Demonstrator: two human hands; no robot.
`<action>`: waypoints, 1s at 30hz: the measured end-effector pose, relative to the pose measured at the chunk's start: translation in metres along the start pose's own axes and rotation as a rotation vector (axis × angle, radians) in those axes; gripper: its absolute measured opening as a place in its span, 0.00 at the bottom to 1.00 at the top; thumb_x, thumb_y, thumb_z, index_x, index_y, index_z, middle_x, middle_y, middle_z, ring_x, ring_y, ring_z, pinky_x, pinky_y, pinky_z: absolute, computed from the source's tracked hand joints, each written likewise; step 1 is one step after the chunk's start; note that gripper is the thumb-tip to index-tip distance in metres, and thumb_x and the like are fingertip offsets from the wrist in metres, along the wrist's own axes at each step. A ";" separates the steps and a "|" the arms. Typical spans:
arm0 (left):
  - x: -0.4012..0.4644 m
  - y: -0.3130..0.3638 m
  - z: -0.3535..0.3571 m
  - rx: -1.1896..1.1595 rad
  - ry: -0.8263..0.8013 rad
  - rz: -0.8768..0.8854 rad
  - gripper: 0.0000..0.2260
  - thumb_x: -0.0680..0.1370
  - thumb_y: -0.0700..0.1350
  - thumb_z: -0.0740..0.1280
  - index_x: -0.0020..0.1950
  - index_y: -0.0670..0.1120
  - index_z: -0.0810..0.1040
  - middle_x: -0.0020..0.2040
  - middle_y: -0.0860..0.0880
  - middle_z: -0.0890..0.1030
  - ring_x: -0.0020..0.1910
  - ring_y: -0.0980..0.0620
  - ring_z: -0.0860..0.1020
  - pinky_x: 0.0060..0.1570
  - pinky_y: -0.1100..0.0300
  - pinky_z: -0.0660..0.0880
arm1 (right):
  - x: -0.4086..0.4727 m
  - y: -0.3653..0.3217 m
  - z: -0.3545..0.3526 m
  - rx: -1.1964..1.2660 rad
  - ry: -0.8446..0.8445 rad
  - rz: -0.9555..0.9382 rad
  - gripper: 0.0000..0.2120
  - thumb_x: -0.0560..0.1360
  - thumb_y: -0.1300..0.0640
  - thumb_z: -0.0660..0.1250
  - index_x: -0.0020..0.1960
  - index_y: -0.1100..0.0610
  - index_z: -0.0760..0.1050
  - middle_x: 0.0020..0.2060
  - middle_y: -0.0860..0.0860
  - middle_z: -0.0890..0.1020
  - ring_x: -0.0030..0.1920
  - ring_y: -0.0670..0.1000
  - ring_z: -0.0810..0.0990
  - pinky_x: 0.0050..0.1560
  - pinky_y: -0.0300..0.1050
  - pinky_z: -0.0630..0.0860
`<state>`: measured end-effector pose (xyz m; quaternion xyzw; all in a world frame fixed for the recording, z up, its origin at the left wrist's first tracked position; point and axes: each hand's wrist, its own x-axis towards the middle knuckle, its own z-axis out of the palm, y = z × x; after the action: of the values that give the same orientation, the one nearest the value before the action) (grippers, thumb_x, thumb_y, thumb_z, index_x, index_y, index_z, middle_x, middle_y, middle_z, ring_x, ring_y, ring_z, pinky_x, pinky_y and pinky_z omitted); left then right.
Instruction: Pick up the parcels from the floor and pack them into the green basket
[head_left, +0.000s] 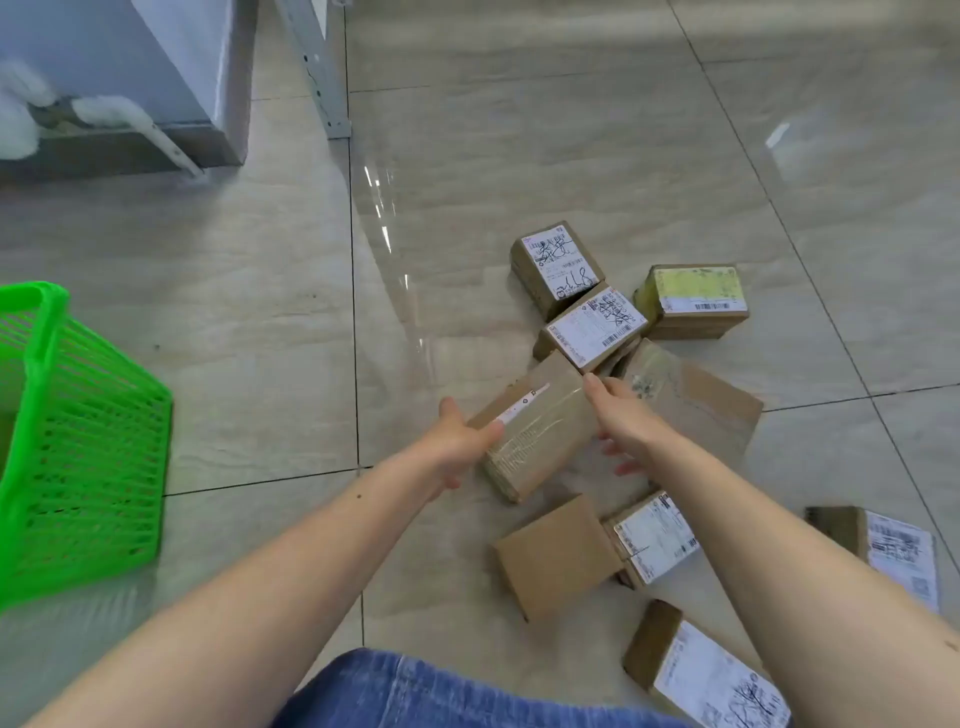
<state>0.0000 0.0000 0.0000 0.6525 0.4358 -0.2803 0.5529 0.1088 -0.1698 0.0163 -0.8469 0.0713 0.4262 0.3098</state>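
Gripping taped parcel (540, 431) — both hands, left hand (457, 441), right hand (621, 421) — long axis upper-left.

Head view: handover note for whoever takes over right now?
Left hand and right hand grip the ends of one taped parcel, held between them over the pile.
Green basket stands on the floor to the left; its inside is mostly out of view, so packed count unknown.
At least eight other parcels remain on the floor, e.g. the yellow-labelled parcel.
Left: carry this one to the basket, then the rest.
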 end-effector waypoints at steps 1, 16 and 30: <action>0.005 -0.002 0.003 -0.009 -0.012 -0.002 0.39 0.78 0.57 0.64 0.79 0.51 0.42 0.75 0.48 0.62 0.66 0.42 0.71 0.62 0.48 0.74 | 0.004 0.001 0.002 -0.012 0.004 0.014 0.33 0.78 0.32 0.49 0.79 0.46 0.55 0.69 0.56 0.72 0.52 0.58 0.79 0.45 0.50 0.76; -0.005 -0.005 -0.012 -0.070 0.161 0.168 0.32 0.76 0.47 0.69 0.75 0.47 0.58 0.65 0.43 0.75 0.59 0.42 0.77 0.53 0.52 0.78 | -0.031 -0.019 -0.001 -0.014 0.163 -0.007 0.14 0.75 0.53 0.66 0.47 0.65 0.79 0.39 0.61 0.86 0.36 0.57 0.86 0.36 0.45 0.81; -0.268 0.086 -0.125 -0.173 0.484 0.245 0.38 0.72 0.42 0.73 0.76 0.58 0.57 0.69 0.50 0.67 0.69 0.43 0.64 0.60 0.59 0.66 | -0.265 -0.187 -0.074 -0.173 0.256 -0.090 0.19 0.63 0.43 0.79 0.32 0.53 0.73 0.31 0.50 0.80 0.41 0.54 0.79 0.46 0.49 0.76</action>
<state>-0.0629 0.0506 0.2968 0.6987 0.4953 -0.0091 0.5161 0.0647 -0.1017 0.3394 -0.9201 0.0352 0.3051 0.2430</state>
